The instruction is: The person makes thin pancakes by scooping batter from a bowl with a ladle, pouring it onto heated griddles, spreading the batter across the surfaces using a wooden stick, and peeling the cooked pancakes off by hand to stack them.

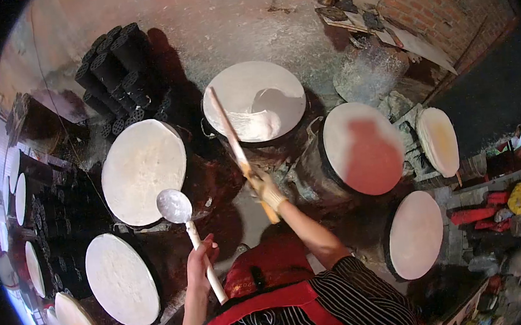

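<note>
My left hand (203,259) is wrapped round the pale handle of a ladle (175,206), whose round bowl, whitish inside, is over the lower right edge of a cream-coloured round plate (143,167). In a light glove, my right hand (265,190) grips a long wooden stick (226,122) near its lower end. The stick slants up and left across the central round plate (222,90). White batter (263,124) lies on that plate's lower part, beside the stick, with a smooth greyish patch above it.
Round plates stand on both sides, one (370,163) with a reddish area, others at lower left (121,281) and right (416,235). Black cylindrical briquettes (107,69) are stacked at the upper left. A board (415,45) holds items at the upper right.
</note>
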`<control>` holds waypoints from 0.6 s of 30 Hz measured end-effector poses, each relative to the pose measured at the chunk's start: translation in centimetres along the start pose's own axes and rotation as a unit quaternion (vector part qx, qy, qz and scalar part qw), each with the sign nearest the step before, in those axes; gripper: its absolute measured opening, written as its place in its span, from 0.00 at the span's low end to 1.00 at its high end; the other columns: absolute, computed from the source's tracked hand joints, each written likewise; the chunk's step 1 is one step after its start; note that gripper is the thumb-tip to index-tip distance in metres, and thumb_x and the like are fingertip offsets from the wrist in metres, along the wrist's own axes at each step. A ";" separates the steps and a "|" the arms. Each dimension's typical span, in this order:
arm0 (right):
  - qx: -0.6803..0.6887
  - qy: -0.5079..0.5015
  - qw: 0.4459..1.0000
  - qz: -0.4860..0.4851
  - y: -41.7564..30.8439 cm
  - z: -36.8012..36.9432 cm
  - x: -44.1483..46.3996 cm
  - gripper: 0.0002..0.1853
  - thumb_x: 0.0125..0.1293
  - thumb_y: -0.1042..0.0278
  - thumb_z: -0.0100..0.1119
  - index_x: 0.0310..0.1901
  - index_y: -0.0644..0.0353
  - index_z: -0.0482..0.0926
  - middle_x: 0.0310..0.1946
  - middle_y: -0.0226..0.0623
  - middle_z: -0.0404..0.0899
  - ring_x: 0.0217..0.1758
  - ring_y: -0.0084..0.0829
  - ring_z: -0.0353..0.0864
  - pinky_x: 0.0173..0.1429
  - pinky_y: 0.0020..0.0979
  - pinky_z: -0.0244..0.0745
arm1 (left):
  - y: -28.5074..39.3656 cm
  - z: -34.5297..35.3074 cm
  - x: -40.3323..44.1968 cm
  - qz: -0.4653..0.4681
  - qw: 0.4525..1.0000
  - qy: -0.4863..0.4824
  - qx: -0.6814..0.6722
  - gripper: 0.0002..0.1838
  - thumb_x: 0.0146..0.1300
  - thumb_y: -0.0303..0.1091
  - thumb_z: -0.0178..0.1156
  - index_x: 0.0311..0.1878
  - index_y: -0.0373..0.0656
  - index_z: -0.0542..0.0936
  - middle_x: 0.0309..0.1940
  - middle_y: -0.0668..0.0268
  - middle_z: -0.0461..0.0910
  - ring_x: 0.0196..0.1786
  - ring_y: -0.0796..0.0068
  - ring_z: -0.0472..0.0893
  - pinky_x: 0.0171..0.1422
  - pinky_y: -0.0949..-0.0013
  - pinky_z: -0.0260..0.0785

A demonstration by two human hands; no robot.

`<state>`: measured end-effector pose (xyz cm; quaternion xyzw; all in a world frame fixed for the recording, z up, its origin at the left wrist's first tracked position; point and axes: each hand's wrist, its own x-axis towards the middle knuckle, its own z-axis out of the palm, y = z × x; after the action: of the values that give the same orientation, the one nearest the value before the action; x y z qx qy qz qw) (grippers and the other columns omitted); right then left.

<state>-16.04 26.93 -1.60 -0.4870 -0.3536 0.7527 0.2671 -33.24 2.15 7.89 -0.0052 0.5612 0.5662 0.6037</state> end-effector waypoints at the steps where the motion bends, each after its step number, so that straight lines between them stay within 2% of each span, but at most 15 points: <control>1: -0.010 0.010 1.000 -0.013 -0.2 -2.5 -1.5 0.25 0.73 0.62 0.49 0.70 0.48 0.63 0.26 0.26 0.76 0.16 0.21 0.69 0.18 0.26 0.67 | -0.3 0.5 0.5 -0.003 1.000 0.001 -0.002 0.14 0.64 0.34 0.57 0.50 0.36 0.77 0.59 0.60 0.74 0.54 0.73 0.75 0.65 0.66 0.66; 2: -0.028 0.055 0.998 -0.017 -1.9 -4.9 -3.5 0.20 0.72 0.60 0.52 0.64 0.50 0.69 0.29 0.26 0.77 0.16 0.20 0.69 0.17 0.23 0.67 | -0.5 1.4 0.9 -0.006 1.000 0.003 -0.005 0.14 0.64 0.34 0.57 0.50 0.36 0.77 0.60 0.61 0.73 0.55 0.73 0.74 0.65 0.65 0.65; 3: 0.105 0.009 0.994 0.002 -1.5 -8.9 -3.4 0.15 0.71 0.57 0.54 0.54 0.53 0.75 0.28 0.28 0.77 0.16 0.18 0.69 0.17 0.21 0.66 | -0.7 2.2 1.1 -0.004 1.000 0.002 -0.013 0.15 0.64 0.34 0.56 0.51 0.37 0.77 0.62 0.60 0.72 0.56 0.73 0.75 0.66 0.65 0.64; 4: 0.030 0.060 0.997 0.033 -1.2 -11.4 -2.0 0.14 0.71 0.52 0.53 0.46 0.54 0.76 0.27 0.29 0.76 0.16 0.20 0.68 0.14 0.24 0.61 | -0.8 3.2 1.2 -0.004 1.000 0.002 -0.010 0.15 0.65 0.34 0.56 0.51 0.37 0.77 0.62 0.60 0.72 0.56 0.73 0.74 0.66 0.65 0.64; 6: 0.218 -0.079 0.972 0.047 -2.2 -15.2 -0.3 0.14 0.70 0.52 0.53 0.42 0.54 0.74 0.26 0.30 0.75 0.15 0.24 0.68 0.14 0.28 0.58 | -0.6 5.7 1.4 -0.002 1.000 0.000 0.001 0.15 0.65 0.34 0.54 0.52 0.37 0.76 0.63 0.60 0.71 0.57 0.72 0.74 0.67 0.64 0.64; 7: 0.254 -0.016 0.967 0.034 -2.2 -14.6 0.6 0.12 0.69 0.54 0.55 0.39 0.53 0.73 0.23 0.30 0.74 0.13 0.26 0.67 0.14 0.31 0.54 | -0.7 6.7 1.7 -0.008 1.000 -0.002 0.001 0.15 0.65 0.34 0.54 0.51 0.37 0.76 0.64 0.60 0.71 0.57 0.72 0.74 0.67 0.64 0.63; 8: 0.263 0.026 0.964 -0.012 -5.3 -11.3 -1.9 0.11 0.67 0.54 0.57 0.40 0.51 0.74 0.22 0.30 0.74 0.12 0.27 0.65 0.14 0.29 0.55 | -1.0 7.7 2.0 -0.013 1.000 -0.004 0.000 0.15 0.66 0.34 0.54 0.51 0.37 0.76 0.64 0.59 0.71 0.57 0.72 0.74 0.67 0.64 0.63; 10: 0.089 0.005 0.996 -0.030 -3.2 -10.8 -0.4 0.12 0.68 0.52 0.55 0.45 0.49 0.74 0.23 0.30 0.75 0.11 0.25 0.66 0.13 0.28 0.55 | -1.6 9.6 2.9 -0.008 1.000 -0.013 -0.009 0.14 0.66 0.34 0.54 0.51 0.37 0.76 0.64 0.59 0.71 0.58 0.72 0.73 0.67 0.64 0.63; 11: 0.119 -0.083 0.988 0.042 -2.5 -12.7 0.2 0.13 0.70 0.53 0.53 0.49 0.49 0.73 0.25 0.30 0.77 0.12 0.24 0.67 0.11 0.27 0.55 | -2.0 10.3 3.3 0.000 1.000 -0.019 -0.014 0.14 0.66 0.34 0.54 0.50 0.37 0.76 0.64 0.59 0.70 0.58 0.72 0.73 0.67 0.64 0.63; 14: 0.110 -0.024 0.994 0.018 -0.2 -19.0 2.3 0.14 0.71 0.52 0.52 0.49 0.49 0.74 0.25 0.31 0.78 0.12 0.24 0.67 0.09 0.28 0.53 | -2.3 13.1 3.7 0.009 0.999 -0.017 -0.026 0.14 0.65 0.35 0.55 0.49 0.36 0.76 0.64 0.59 0.70 0.58 0.72 0.73 0.67 0.65 0.63; 15: 0.135 -0.043 0.990 0.016 -2.5 -20.0 1.5 0.13 0.72 0.53 0.51 0.49 0.49 0.73 0.24 0.32 0.77 0.12 0.26 0.67 0.10 0.29 0.54 | -2.5 13.8 3.9 0.008 1.000 -0.013 -0.027 0.14 0.65 0.35 0.55 0.50 0.36 0.76 0.65 0.59 0.70 0.58 0.72 0.73 0.67 0.65 0.63; 16: 0.165 -0.002 0.982 0.096 -4.6 -20.9 2.0 0.12 0.72 0.53 0.51 0.51 0.48 0.73 0.24 0.33 0.76 0.11 0.26 0.66 0.11 0.30 0.55 | -2.8 14.4 3.8 0.006 1.000 -0.008 -0.026 0.15 0.66 0.35 0.54 0.50 0.36 0.76 0.65 0.59 0.69 0.58 0.72 0.73 0.67 0.65 0.63; 18: 0.129 -0.023 0.990 0.042 -6.7 -21.9 4.0 0.12 0.72 0.54 0.53 0.53 0.45 0.72 0.23 0.33 0.75 0.11 0.26 0.64 0.13 0.29 0.55 | -3.8 15.0 4.3 0.000 0.999 0.000 -0.041 0.15 0.66 0.35 0.55 0.51 0.36 0.76 0.65 0.59 0.69 0.57 0.72 0.74 0.66 0.66 0.65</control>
<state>2.99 39.94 -4.50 -0.4457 -0.2384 0.8135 0.2876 -21.70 13.35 8.10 -0.0298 0.5370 0.5893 0.6029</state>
